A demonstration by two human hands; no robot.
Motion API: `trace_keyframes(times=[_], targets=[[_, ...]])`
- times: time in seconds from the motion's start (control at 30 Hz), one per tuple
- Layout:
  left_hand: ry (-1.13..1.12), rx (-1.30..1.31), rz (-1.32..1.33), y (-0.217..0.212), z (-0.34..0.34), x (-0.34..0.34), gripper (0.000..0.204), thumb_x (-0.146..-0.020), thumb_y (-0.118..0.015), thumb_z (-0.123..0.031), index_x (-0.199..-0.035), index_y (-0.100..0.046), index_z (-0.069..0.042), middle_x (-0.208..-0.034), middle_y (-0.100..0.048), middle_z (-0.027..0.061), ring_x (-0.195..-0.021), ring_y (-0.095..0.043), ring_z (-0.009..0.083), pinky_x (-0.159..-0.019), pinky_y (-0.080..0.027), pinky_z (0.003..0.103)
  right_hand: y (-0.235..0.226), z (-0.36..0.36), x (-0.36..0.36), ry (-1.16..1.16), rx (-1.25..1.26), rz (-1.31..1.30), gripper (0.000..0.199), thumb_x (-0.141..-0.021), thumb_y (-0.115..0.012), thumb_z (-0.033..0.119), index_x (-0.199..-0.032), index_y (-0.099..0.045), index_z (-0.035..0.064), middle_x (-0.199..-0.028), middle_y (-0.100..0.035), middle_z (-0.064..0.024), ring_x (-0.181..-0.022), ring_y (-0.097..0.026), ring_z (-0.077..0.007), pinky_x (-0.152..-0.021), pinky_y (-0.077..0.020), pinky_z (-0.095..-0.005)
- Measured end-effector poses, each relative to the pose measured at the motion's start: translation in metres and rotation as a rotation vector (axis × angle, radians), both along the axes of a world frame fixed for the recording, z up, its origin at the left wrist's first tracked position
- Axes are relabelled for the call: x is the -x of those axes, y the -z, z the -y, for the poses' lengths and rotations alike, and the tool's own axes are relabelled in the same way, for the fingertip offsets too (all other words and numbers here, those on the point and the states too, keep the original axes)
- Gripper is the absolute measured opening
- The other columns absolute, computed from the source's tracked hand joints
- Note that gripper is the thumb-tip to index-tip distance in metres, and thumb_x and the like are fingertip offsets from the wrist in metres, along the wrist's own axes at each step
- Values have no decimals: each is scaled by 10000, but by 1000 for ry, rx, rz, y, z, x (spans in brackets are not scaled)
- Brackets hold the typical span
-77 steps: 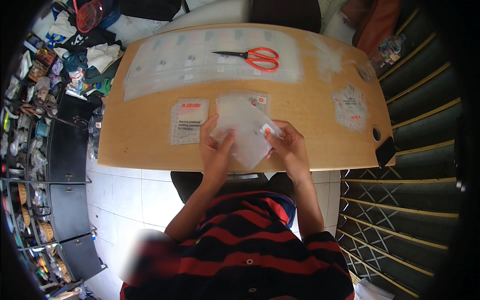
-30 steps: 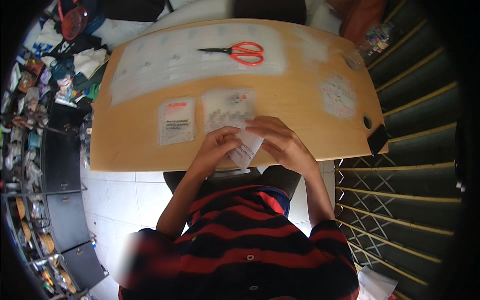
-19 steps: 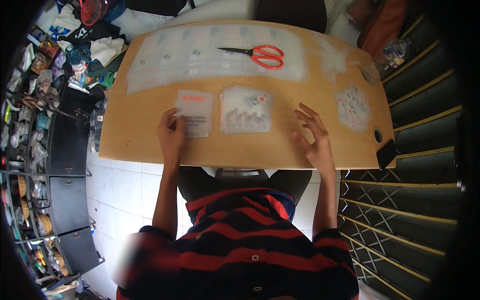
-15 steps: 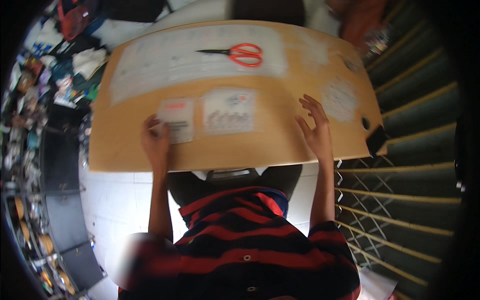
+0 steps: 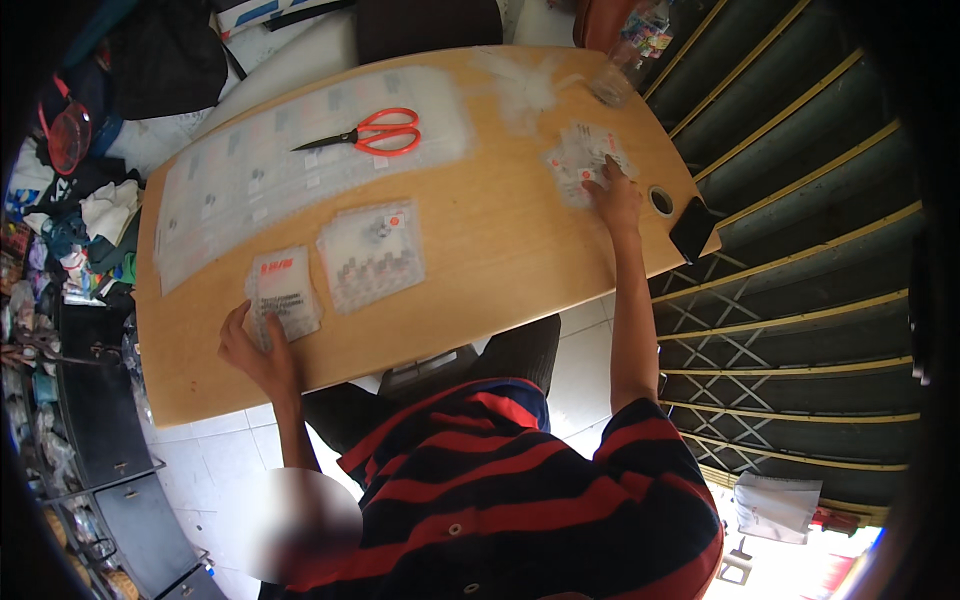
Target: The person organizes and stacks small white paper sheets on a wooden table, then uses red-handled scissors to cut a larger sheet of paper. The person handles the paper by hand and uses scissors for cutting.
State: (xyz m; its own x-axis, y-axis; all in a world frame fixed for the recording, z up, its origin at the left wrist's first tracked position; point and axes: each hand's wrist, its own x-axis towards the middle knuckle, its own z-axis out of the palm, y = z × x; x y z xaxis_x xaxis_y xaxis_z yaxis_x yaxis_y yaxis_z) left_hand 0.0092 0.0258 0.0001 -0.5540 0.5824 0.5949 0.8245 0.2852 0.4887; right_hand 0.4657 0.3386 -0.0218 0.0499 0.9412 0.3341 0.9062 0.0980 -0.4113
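Note:
My left hand (image 5: 255,350) rests at the table's near left with fingers apart, its fingertips at the edge of a small stack of clear plastic sheets (image 5: 285,285) with red and dark print. Just right of that lies a second stack of printed clear sheets (image 5: 375,255) with dark pictures and a red mark. My right hand (image 5: 615,200) reaches down onto a loose, spread pile of similar clear pieces (image 5: 575,165) at the right. Its thumb and index finger touch the pile a little apart; no piece is lifted.
Red-handled scissors (image 5: 385,132) lie on large printed plastic sheets (image 5: 220,195) across the table's far left. Clear scraps (image 5: 520,90) lie at the far side. A tape roll (image 5: 661,201) and a dark phone-like object (image 5: 691,230) sit near the right edge. A folding metal gate (image 5: 800,240) stands beyond.
My view has turned to the right. My right hand has moved from above the bare tabletop onto the loose pile; my left hand stays beside the left stack.

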Motion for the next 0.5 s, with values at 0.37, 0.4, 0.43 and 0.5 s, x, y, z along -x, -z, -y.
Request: trace_keyframes(times=[0.37, 0.4, 0.43, 0.5], targets=[[415, -155, 836, -16, -7, -40, 245, -927, -606, -137, -1154, -598, -45, -1029, -670, 78, -803, -589, 145, -751, -480, 283, -105, 102, 78, -834, 88, -305, 374, -786, -717, 16, -1153, -672, 75, -1166, -666, -147, -1139, -597, -318, -968, -458, -394], [474, -3, 1025, -37, -9, -57, 297, -978, -528, -250, -1175, -578, -34, -1016, -677, 87, -800, -618, 166, -760, -500, 290, -112, 119, 95, -967, 153, -367, 375, -785, -707, -5, -1150, -672, 74, -1197, -648, -137, -1138, -591, -327, -976, -457, -400], [630, 34, 1352, -42, -12, -68, 411, -996, -465, -340, -1242, -540, -20, -1031, -673, 98, -827, -641, 187, -774, -512, 309, -117, 135, 111, -1105, 206, -429, 378, -784, -696, -26, -1147, -672, 74, -1227, -631, -127, -1136, -586, -336, -985, -456, -406], [735, 134, 1817, -48, -18, -89, 459, -992, -456, -351, -1296, -507, -11, -1048, -671, 107, -857, -652, 195, -791, -520, 303, -127, 162, 132, -1338, 396, -443, 417, -777, -684, -51, -1171, -666, 86, -1292, -586, -113, -1193, -547, -343, -1001, -457, -419]])
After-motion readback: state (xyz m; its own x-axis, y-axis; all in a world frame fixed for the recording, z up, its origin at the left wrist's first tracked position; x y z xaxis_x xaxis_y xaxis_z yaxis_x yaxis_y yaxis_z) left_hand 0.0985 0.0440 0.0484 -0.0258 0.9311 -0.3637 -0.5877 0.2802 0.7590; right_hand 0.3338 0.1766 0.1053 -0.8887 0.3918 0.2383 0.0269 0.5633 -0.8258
